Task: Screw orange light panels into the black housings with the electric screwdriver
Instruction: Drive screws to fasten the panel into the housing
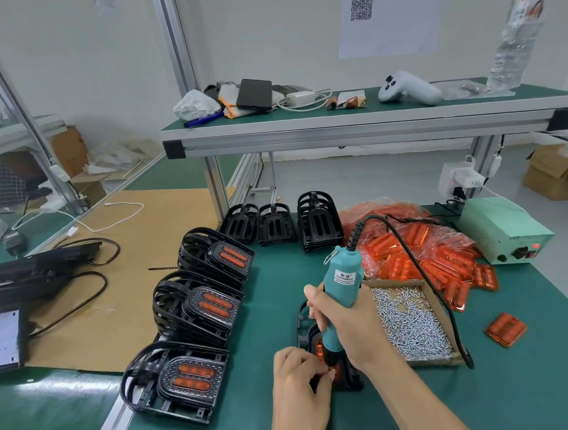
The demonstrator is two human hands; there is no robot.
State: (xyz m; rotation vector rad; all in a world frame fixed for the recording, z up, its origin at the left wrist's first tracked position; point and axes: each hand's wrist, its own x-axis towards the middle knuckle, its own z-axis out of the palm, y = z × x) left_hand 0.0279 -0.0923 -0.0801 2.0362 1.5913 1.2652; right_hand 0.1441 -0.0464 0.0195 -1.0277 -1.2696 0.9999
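My right hand [349, 327] grips the teal electric screwdriver [341, 284], held nearly upright with its tip down on a black housing [349, 382] with an orange light panel [319, 349] in it. My left hand [299, 376] has curled fingers pinching at the screwdriver's tip; what it pinches is hidden. A cardboard tray of small silver screws [410, 323] lies just right of my right hand. A heap of orange panels [421, 256] in plastic wrap lies behind it. Three stacks of housings fitted with panels [186, 377] stand to the left.
Empty black housings [318, 222] stand in a row at the back. The screwdriver's green power box [503, 231] sits at the right, its black cable arcing over the tray. One loose orange panel [505, 329] lies at the right. Cardboard sheet and black devices lie left.
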